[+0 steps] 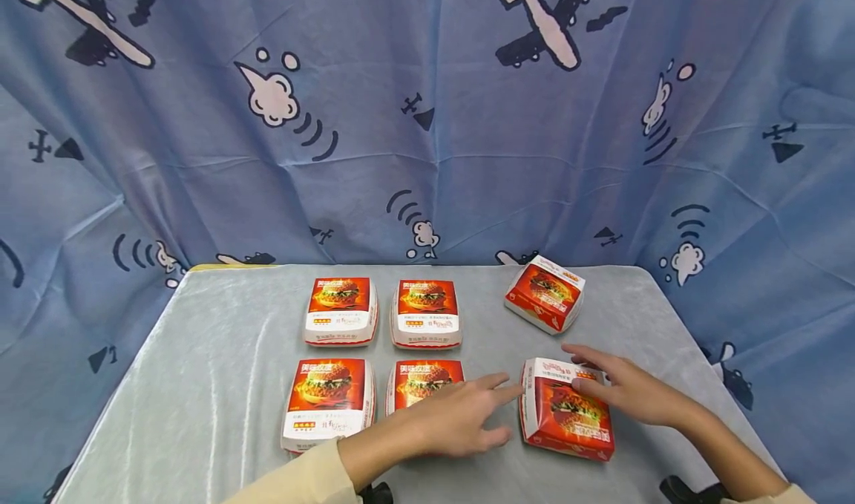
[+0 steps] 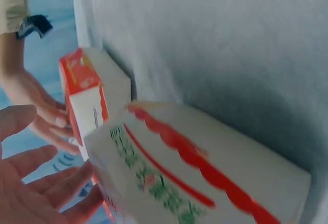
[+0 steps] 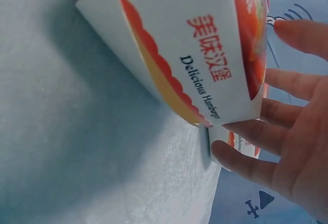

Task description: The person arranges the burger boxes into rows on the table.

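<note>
My left hand (image 1: pixel 461 419) reaches over the front middle hamburger box (image 1: pixel 427 376), covering part of it. Its fingers are spread, with the fingertips near the left side of the front right hamburger box (image 1: pixel 568 407). In the left wrist view, that left hand (image 2: pixel 38 193) is beside a white box side with a red wavy stripe (image 2: pixel 205 167). Over the right edge of the front right box lies my right hand (image 1: pixel 628 385), fingers loosely extended and thumb above its top. Seen from the right wrist, the fingers (image 3: pixel 287 131) lie alongside the box wall printed "Delicious Hamburger" (image 3: pixel 189 55).
Behind the front right box, another hamburger box (image 1: pixel 546 295) sits turned at an angle. More boxes stand in rows on the left: back left (image 1: pixel 341 312), back middle (image 1: pixel 426 314) and front left (image 1: pixel 329 404). A blue printed curtain (image 1: pixel 427 118) hangs behind the grey-covered table (image 1: pixel 180 385).
</note>
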Action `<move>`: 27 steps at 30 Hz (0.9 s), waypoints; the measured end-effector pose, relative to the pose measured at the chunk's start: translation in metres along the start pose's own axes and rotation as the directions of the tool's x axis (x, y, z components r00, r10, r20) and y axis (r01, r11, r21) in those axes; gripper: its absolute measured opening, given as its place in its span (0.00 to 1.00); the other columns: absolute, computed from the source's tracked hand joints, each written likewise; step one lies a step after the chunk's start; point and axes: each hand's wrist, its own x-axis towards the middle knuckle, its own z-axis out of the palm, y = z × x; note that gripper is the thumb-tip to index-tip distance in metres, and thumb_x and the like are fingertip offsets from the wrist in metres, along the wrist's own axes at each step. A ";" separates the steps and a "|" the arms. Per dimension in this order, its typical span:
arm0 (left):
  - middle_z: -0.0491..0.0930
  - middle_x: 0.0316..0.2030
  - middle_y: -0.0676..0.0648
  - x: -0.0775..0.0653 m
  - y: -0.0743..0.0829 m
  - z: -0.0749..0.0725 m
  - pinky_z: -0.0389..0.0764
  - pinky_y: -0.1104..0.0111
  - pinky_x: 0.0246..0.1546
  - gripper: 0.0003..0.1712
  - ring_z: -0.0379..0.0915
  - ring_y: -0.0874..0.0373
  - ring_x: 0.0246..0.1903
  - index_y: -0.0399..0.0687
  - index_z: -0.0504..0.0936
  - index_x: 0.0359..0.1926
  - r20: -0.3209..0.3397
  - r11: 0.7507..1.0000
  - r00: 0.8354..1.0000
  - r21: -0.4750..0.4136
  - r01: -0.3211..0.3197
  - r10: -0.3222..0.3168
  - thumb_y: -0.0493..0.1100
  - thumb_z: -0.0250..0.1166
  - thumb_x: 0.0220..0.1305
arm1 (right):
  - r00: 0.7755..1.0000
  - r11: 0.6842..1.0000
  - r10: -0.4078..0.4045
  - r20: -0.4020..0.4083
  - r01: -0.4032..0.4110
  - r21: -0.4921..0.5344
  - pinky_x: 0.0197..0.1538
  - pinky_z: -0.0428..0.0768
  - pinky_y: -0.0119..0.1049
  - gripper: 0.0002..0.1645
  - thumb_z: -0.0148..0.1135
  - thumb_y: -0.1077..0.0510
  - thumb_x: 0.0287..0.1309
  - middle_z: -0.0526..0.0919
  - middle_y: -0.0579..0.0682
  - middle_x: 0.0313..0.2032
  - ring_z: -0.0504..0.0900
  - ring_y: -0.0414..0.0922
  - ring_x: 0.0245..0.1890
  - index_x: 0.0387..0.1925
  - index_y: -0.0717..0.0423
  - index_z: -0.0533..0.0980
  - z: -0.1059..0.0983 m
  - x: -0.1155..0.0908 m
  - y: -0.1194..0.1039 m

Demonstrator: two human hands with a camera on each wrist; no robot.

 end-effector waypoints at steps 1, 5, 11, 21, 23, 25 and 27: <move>0.68 0.69 0.48 0.001 0.002 0.002 0.76 0.66 0.57 0.32 0.69 0.60 0.63 0.56 0.70 0.72 0.010 1.000 1.000 -0.001 -0.006 0.006 0.53 0.62 0.69 | 1.000 1.000 0.004 0.004 -0.004 -0.002 0.54 0.76 0.63 0.36 0.58 0.51 0.70 0.73 0.70 0.61 0.75 0.65 0.58 0.70 0.68 0.62 0.001 0.000 0.000; 0.65 0.71 0.51 0.005 0.006 0.006 0.74 0.68 0.58 0.32 0.67 0.63 0.64 0.58 0.69 0.72 0.057 0.999 0.998 -0.021 -0.025 0.026 0.54 0.62 0.69 | 1.000 1.000 0.015 0.010 -0.015 -0.002 0.55 0.76 0.63 0.37 0.59 0.51 0.69 0.74 0.69 0.60 0.75 0.64 0.57 0.70 0.68 0.62 0.003 0.002 0.000; 0.65 0.71 0.52 0.010 0.010 0.011 0.71 0.69 0.61 0.32 0.67 0.64 0.63 0.58 0.69 0.72 0.100 0.998 0.993 -0.008 -0.070 0.071 0.55 0.61 0.70 | 1.000 1.000 0.027 0.008 -0.027 0.005 0.55 0.76 0.63 0.37 0.59 0.50 0.69 0.75 0.67 0.59 0.76 0.62 0.57 0.70 0.67 0.63 0.006 0.003 -0.001; 0.62 0.72 0.54 0.015 0.017 0.016 0.68 0.71 0.62 0.33 0.65 0.66 0.64 0.63 0.66 0.74 0.153 0.991 0.982 0.057 -0.118 0.108 0.56 0.60 0.70 | 0.999 0.999 -0.028 0.016 0.028 0.018 0.57 0.73 0.65 0.35 0.58 0.51 0.70 0.74 0.67 0.61 0.74 0.64 0.59 0.69 0.67 0.63 0.009 0.007 -0.004; 0.63 0.72 0.54 0.015 0.018 0.017 0.69 0.71 0.62 0.33 0.65 0.66 0.64 0.62 0.66 0.73 0.163 0.991 0.980 0.050 -0.122 0.113 0.56 0.61 0.70 | 0.999 0.999 -0.030 0.015 0.029 0.020 0.57 0.72 0.66 0.35 0.58 0.51 0.70 0.73 0.67 0.62 0.72 0.66 0.60 0.70 0.67 0.63 0.010 0.007 -0.005; 0.63 0.72 0.53 0.016 0.019 0.019 0.69 0.72 0.62 0.33 0.66 0.65 0.64 0.62 0.67 0.73 0.168 0.992 0.979 0.038 -0.122 0.114 0.56 0.61 0.70 | 1.000 1.000 -0.013 -0.004 0.013 0.005 0.57 0.71 0.67 0.36 0.58 0.50 0.70 0.70 0.68 0.64 0.69 0.68 0.63 0.70 0.65 0.63 0.011 0.006 -0.006; 0.63 0.72 0.53 0.016 0.020 0.020 0.69 0.73 0.61 0.32 0.66 0.64 0.63 0.61 0.68 0.73 0.171 0.992 0.978 0.017 -0.121 0.116 0.55 0.62 0.70 | 0.999 1.000 0.015 -0.039 -0.016 -0.027 0.57 0.70 0.68 0.37 0.58 0.48 0.69 0.68 0.69 0.66 0.66 0.70 0.64 0.71 0.64 0.63 0.011 0.004 -0.008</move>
